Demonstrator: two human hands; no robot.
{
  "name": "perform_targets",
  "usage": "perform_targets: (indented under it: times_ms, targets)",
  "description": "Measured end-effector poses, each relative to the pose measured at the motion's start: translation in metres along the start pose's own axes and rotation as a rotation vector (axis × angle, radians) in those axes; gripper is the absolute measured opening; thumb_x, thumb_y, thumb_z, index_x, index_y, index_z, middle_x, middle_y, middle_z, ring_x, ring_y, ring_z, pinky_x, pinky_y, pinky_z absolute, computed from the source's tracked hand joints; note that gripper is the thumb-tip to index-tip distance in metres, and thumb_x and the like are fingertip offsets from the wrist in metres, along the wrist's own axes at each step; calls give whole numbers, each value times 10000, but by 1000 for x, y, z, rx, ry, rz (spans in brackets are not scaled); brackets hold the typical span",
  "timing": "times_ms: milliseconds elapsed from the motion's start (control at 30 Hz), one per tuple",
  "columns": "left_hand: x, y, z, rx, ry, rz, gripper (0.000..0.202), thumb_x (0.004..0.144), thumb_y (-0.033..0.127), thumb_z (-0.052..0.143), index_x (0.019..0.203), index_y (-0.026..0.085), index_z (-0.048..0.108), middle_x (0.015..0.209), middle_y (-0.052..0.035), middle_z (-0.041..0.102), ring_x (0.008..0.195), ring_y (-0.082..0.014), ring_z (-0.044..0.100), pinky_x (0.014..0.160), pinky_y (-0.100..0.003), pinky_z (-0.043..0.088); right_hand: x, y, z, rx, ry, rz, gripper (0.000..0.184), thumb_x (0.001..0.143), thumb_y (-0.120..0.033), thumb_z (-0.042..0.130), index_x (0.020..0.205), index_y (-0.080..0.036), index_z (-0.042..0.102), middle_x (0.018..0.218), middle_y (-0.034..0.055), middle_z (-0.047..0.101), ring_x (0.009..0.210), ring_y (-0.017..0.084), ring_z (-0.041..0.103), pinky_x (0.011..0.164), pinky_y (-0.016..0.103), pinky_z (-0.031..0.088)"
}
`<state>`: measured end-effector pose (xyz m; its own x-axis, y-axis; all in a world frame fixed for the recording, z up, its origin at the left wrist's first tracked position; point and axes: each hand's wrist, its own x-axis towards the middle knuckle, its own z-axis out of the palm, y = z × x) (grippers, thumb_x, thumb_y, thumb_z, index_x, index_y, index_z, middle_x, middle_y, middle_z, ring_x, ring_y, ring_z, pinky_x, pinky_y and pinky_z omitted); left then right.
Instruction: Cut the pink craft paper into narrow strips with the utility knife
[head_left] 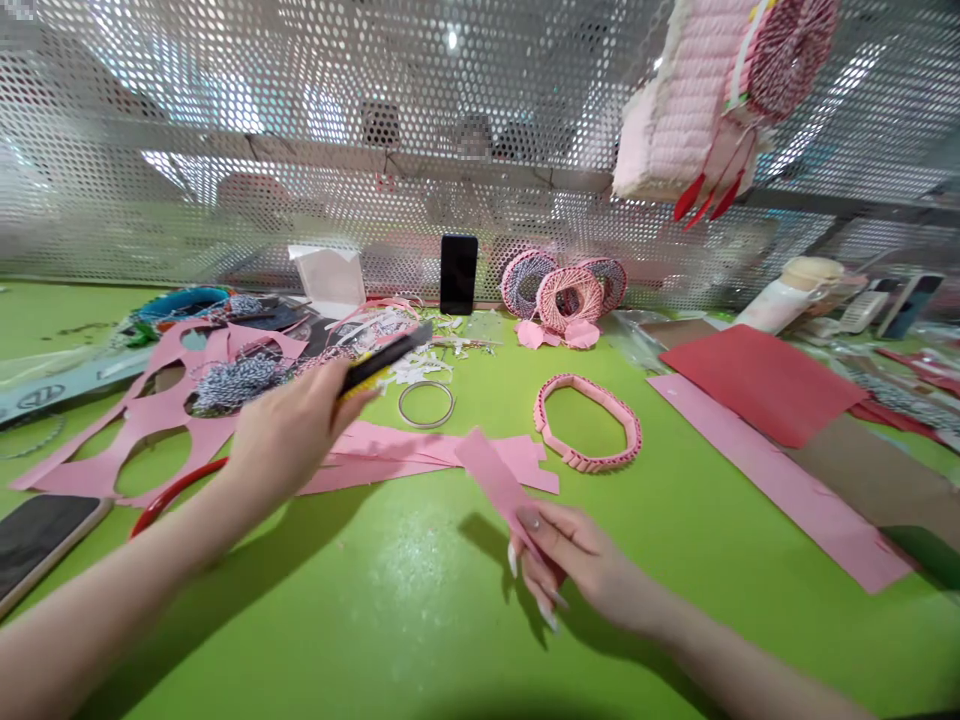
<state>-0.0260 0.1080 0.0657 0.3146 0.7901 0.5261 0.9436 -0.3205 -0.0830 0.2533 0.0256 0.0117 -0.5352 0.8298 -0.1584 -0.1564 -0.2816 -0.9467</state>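
Note:
My left hand (289, 425) is closed around a black and yellow utility knife (386, 360), raised over the left middle of the table and pointing up to the right. Between the thumb and fingers of my right hand (574, 560) is a short pink strip (491, 473), tilted up to the left above the green surface. Behind it lie several overlapping pink strips (390, 455). A metal ring (426, 404) rests just beyond them. To the right sits a pink pleated band (589, 425) bent into a loop.
Pink sheets with cut-out holes (154, 405) and twisted cord (236, 383) cover the left side, near a phone (45, 540). Another phone (459, 275) stands at the back beside pink woven wheels (570, 295). Red sheet (761, 380) and a long pink strip (780, 480) lie right.

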Motion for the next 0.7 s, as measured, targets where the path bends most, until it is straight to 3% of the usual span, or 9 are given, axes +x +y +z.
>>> perform_targets:
  times_ms: [67,167,300,367,433,500,600,700]
  targets:
    - [5,-8,-4,-7,0,-93,424,989,479,320,1079,155,578,776,-82,678,533,-191,566,438,-258,253,0,2,2,-5,-15,23,417,954,-547,491,850,-151,571,501,-83,450,404,61,469,427,184,474]
    - [5,-4,-5,-138,-76,-113,408,963,511,350,1070,181,562,802,-64,676,584,-192,583,468,-259,306,1,1,1,0,19,26,428,946,-565,491,887,-149,574,521,-82,454,413,64,464,434,197,478]
    - [-3,20,-2,-701,-282,-263,370,834,578,561,906,217,527,671,26,582,568,-158,559,529,-258,400,4,-3,0,-10,49,1,440,937,-578,500,878,-149,577,517,-85,440,408,56,435,433,184,446]
    - [-8,34,-1,-1039,-393,-376,386,752,544,677,838,221,483,698,42,575,541,-132,569,522,-254,441,4,-2,2,-7,32,17,441,940,-583,490,880,-153,570,522,-87,433,406,57,430,424,181,434]
    - [-14,46,-3,-1329,-506,-465,413,705,478,741,867,224,459,780,32,616,540,-127,615,491,-239,463,4,1,6,1,18,36,440,945,-587,475,885,-159,558,533,-87,431,404,58,431,415,180,425]
    - [-19,55,-5,-1481,-566,-534,452,681,414,780,938,228,457,831,21,646,575,-137,662,475,-217,473,4,6,12,10,14,55,445,941,-603,469,883,-167,540,538,-90,427,392,55,417,395,174,405]
    - [-25,64,-6,-1492,-529,-626,476,685,360,799,1012,225,480,712,55,624,559,-130,662,465,-193,484,7,13,21,40,-5,91,471,901,-649,498,849,-182,504,536,-95,419,373,52,386,362,170,377]
    - [-28,66,-6,-1464,-429,-624,430,722,336,773,1041,215,512,625,73,591,516,-122,640,452,-192,498,11,19,26,71,-24,106,480,878,-664,524,825,-189,484,534,-96,417,367,54,377,348,175,381]
